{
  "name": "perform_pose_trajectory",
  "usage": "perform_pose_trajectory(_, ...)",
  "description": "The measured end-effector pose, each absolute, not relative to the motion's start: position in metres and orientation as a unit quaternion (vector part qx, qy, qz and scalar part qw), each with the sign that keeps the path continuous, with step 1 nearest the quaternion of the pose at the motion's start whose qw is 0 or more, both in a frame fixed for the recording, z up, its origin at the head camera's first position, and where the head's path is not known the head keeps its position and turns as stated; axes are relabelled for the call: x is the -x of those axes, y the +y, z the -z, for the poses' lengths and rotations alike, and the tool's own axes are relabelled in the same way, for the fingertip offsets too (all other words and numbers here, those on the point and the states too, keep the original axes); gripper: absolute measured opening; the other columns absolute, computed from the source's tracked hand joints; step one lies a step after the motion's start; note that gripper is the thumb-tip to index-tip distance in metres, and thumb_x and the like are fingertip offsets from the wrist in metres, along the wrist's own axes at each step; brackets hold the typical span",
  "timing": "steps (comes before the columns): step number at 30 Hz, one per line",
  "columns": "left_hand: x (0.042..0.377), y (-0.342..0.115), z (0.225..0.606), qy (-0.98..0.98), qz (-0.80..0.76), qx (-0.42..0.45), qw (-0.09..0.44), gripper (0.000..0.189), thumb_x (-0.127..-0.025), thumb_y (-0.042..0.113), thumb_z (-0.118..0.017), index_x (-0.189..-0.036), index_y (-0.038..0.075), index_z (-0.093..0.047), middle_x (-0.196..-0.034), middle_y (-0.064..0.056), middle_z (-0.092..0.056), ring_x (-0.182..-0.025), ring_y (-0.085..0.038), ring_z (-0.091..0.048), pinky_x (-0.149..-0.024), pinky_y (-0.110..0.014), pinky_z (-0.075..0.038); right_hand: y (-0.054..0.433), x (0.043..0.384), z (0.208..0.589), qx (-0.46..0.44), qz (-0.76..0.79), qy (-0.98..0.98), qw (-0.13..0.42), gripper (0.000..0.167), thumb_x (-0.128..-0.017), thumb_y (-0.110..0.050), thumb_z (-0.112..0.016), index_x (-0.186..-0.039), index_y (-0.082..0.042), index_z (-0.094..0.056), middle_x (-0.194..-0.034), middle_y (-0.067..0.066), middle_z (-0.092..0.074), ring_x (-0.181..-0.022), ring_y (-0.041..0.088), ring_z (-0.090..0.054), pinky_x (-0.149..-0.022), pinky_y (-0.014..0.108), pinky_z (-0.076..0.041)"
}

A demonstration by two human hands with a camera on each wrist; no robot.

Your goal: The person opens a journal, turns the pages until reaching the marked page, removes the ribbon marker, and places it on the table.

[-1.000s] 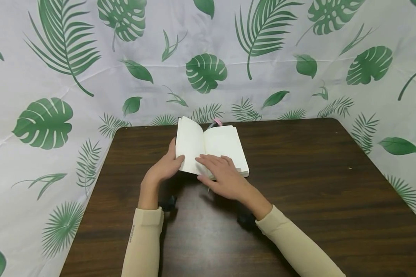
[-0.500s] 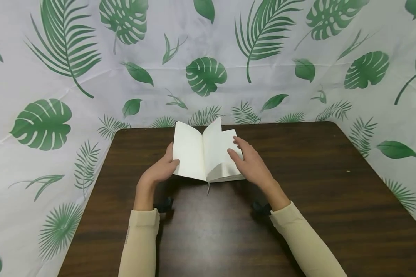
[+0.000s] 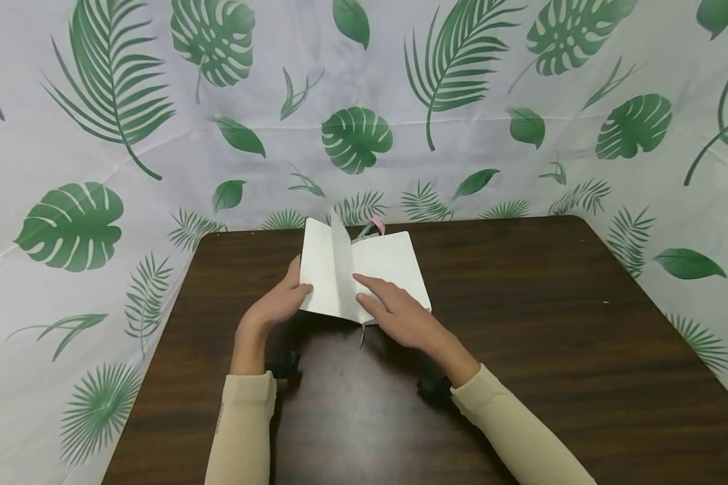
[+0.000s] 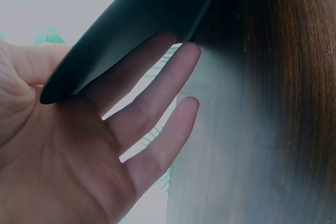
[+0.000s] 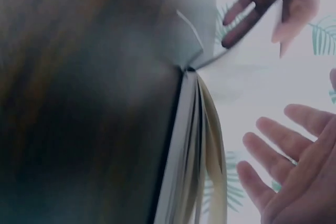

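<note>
at the left side of an open book [image 3: 364,264], the left hand [image 3: 277,300] clamps the cover [image 4: 142,19], thumb in front and fingers behind. the right hand [image 3: 403,315], fingers straight and apart, hovers over the right page [image 3: 394,259]. between the hands one sheet [image 3: 342,263] stands up. the book sits near the far edge of the brown table [image 3: 552,323], a plant-print cloth [image 3: 352,74] behind.

Dark brown woodgrain table [image 3: 522,289] under the fingers [image 3: 373,286], w/ 2 rounded far corners [image 3: 573,222] & a shiny patch [image 3: 364,411] on the near side of em. 1 tiny pale speck [image 3: 606,302] on it, way rt of the fingers. White cloth [image 3: 303,145] w/ green leaf print [image 3: 358,139] beyond em, also behind em in both wrist cams btw.
</note>
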State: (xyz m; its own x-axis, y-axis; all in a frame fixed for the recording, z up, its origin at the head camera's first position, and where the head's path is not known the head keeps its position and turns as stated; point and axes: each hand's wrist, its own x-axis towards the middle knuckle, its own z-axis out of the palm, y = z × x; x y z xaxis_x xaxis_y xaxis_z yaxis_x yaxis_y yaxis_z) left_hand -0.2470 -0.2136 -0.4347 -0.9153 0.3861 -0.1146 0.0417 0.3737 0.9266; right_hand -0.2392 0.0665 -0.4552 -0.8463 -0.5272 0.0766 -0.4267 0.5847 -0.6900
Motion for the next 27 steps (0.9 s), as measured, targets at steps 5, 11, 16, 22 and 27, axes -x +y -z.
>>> perform_pose_trajectory(5,0.247,-0.212,0.437,0.814,-0.547,-0.123,0.152,0.082,-0.108,0.011,-0.038,-0.171,0.011,0.014,-0.177,-0.019,0.007,-0.158,-0.042,-0.012,-0.124,-0.064,-0.021,0.055,0.232,0.462,0.314,0.345,0.881,0.079,0.061,-0.113,-0.056,-0.043,-0.168,-0.028,-0.039,-0.17,-0.002,-0.045,-0.157,0.023,-0.043,-0.126,0.051,-0.037)
perform_pose_trajectory(11,0.247,-0.208,0.434,0.813,-0.553,-0.099,0.157,0.072,-0.118,0.043,-0.025,-0.172,0.013,0.012,-0.179,-0.016,0.007,-0.164,-0.038,-0.007,-0.13,-0.064,-0.014,0.045,0.225,0.464,0.336,0.307,0.886,0.09,0.065,-0.112,-0.059,-0.043,-0.17,-0.03,-0.035,-0.174,-0.007,-0.038,-0.159,0.02,-0.039,-0.127,0.049,-0.036)
perform_pose_trajectory(16,0.247,-0.205,0.431,0.822,-0.54,-0.083,0.161,0.078,-0.117,0.047,-0.03,-0.172,0.013,0.014,-0.181,-0.015,0.008,-0.167,-0.038,-0.003,-0.131,-0.065,-0.011,0.043,0.223,0.464,0.332,0.284,0.895,0.085,0.066,-0.111,-0.061,-0.043,-0.17,-0.032,-0.035,-0.175,-0.01,-0.036,-0.159,0.018,-0.038,-0.127,0.051,-0.035)
perform_pose_trajectory(22,0.246,-0.207,0.431,0.827,-0.53,-0.112,0.149,0.079,-0.114,0.02,-0.04,-0.171,0.009,0.014,-0.18,-0.02,0.006,-0.164,-0.041,-0.01,-0.129,-0.065,-0.016,0.048,0.229,0.465,0.345,0.267,0.898,0.053,0.063,-0.111,-0.05,-0.054,-0.167,-0.025,-0.04,-0.171,-0.004,-0.044,-0.155,0.02,-0.046,-0.125,0.049,-0.039)
perform_pose_trajectory(27,0.246,-0.209,0.433,0.821,-0.538,-0.114,0.154,0.079,-0.114,0.017,-0.038,-0.171,0.009,0.015,-0.179,-0.019,0.008,-0.164,-0.041,-0.008,-0.129,-0.065,-0.015,0.058,0.237,0.465,0.343,0.233,0.91,0.022,0.058,-0.111,-0.042,-0.06,-0.162,-0.017,-0.049,-0.164,0.003,-0.053,-0.151,0.024,-0.051,-0.122,0.052,-0.041)
